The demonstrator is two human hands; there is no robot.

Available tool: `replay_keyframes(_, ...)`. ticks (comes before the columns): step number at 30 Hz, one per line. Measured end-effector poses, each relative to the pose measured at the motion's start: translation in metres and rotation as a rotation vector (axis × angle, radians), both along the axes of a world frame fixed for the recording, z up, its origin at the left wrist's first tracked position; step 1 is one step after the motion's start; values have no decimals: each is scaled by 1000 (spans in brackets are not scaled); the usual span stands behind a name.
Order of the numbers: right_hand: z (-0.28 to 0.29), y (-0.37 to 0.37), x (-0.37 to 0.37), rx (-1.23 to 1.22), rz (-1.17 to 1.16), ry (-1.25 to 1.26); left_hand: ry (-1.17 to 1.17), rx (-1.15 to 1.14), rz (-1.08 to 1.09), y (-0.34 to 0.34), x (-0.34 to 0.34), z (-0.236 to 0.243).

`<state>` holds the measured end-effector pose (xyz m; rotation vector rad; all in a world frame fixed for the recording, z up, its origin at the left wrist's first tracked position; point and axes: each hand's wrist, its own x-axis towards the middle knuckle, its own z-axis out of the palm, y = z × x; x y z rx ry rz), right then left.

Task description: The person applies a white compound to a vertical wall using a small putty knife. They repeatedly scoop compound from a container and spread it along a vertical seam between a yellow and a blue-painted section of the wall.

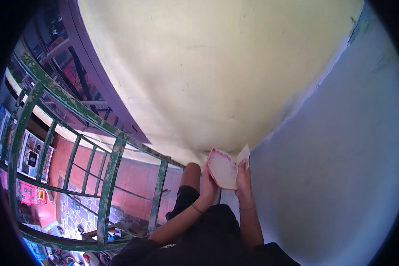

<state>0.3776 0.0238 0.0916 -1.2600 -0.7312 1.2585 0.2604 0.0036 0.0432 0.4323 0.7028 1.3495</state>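
Both forearms rise from the lower edge over dark clothing (208, 235) and converge in front of the body, elbows bent, wrists near each other. The left hand (209, 190) cups a red-rimmed piece (223, 170) from its left side, its grip closed on that edge; the piece's pale face tilts up between the hands. The right hand (244, 181) stands upright beside it, its grip pinching a thin whitish sheet (244, 155), thumb uppermost; whether it also supports the piece I cannot tell. Just left of the hands is a bare knee (191, 175). A chipped green ladder-like frame (110, 190) flanks the left forearm, its bars bounding that side. Ahead, a cream wall (208, 75) meets a bluish wall (328, 177) on the right, their corner running toward the hands. Past the frame, room opens leftward over reddish floor (131, 175); a purple window frame (91, 57) edges the cream wall.
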Motion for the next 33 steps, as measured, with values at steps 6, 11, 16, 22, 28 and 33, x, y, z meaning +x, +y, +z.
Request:
replay_keyframes(6,-11,-1,-13,-21,-4,48,-249,-92,73,0,-6,47)
replay_keyframes(11,3,-4,-7,-51,-25,-28,-349,-166,78,4,-10,52)
replay_keyframes(16,76,-14,25,222,-69,-778,-387,-90,-21,10,-28,59)
replay_keyframes(22,152,-28,22,382,461,-986,-239,-39,-91,18,-38,60)
replay_keyframes(28,137,-16,-11,451,384,-1026,-234,6,-19,10,-35,68)
replay_keyframes(33,128,-20,-14,430,424,-1136,-192,-29,62,4,-31,83)
